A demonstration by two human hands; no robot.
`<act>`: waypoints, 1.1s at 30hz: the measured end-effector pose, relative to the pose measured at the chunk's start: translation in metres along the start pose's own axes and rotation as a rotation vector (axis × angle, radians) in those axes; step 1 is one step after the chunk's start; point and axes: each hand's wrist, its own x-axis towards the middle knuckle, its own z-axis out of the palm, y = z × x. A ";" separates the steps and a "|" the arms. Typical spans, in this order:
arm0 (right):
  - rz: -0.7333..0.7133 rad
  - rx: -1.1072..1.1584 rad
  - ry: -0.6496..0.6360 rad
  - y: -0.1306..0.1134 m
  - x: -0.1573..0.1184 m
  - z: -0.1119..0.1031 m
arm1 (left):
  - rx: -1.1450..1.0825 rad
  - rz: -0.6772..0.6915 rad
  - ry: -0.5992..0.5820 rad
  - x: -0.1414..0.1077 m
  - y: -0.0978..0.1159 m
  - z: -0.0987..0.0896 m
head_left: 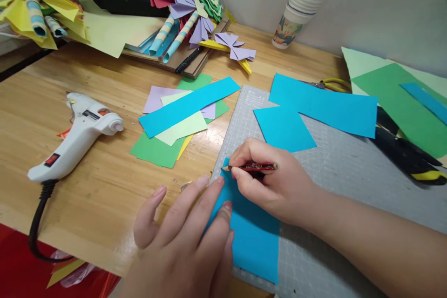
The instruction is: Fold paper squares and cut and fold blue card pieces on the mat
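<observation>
A blue paper sheet (256, 247) lies on the grey cutting mat (349, 167) at its left edge. My right hand (275, 181) is closed round a short dark red pencil (260, 166), whose sharpened tip is at the sheet's upper left corner. Spread over the left edge of that sheet, my left hand (185, 237) has its fingers apart, with the fingertips just below the pencil tip. Two more blue pieces, a long one (328, 104) and a squarish one (284, 128), rest higher on the mat.
A white glue gun (78, 132) with a black cord lies at the left. Stacked coloured papers (190, 111) are left of the mat. Paper flowers (188, 4) and paper cups (296, 14) stand behind. Black-and-yellow tools (405, 153) and green paper (401, 102) are at the right.
</observation>
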 end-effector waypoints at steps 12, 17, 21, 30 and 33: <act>0.005 -0.017 0.007 0.000 0.000 0.001 | 0.068 0.119 -0.061 0.001 -0.004 -0.003; 0.020 0.002 -0.013 -0.002 0.002 0.001 | 0.024 0.069 -0.007 0.001 -0.004 0.002; 0.004 0.191 0.099 0.003 0.001 0.001 | -0.028 0.026 0.052 0.002 -0.001 0.005; 0.087 -0.204 0.030 -0.018 -0.006 -0.028 | 0.034 -0.019 0.057 0.003 0.008 -0.004; 0.174 -0.334 -0.021 -0.028 -0.007 -0.030 | 0.052 -0.019 0.067 0.005 0.011 -0.007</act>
